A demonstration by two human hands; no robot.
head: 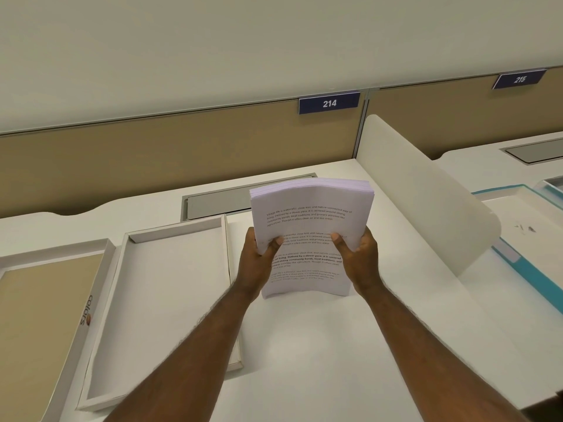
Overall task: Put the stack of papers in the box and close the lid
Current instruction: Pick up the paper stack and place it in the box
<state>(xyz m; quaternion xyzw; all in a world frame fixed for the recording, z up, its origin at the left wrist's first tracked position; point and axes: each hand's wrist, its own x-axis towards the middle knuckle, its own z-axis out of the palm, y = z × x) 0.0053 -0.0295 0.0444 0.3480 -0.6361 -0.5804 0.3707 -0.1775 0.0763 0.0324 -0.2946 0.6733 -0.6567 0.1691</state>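
Head view: your hands, left hand (259, 260) and right hand (359, 254), pinch the paper stack (307, 220) upright by its sides, squaring it on the tabletop (320, 345); open box (170, 287) waits left.

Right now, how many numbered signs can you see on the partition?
2. Sign 214 is on the partition straight ahead, above the desk; sign 215 is farther right, over the neighbouring desk. More may lie outside the view.
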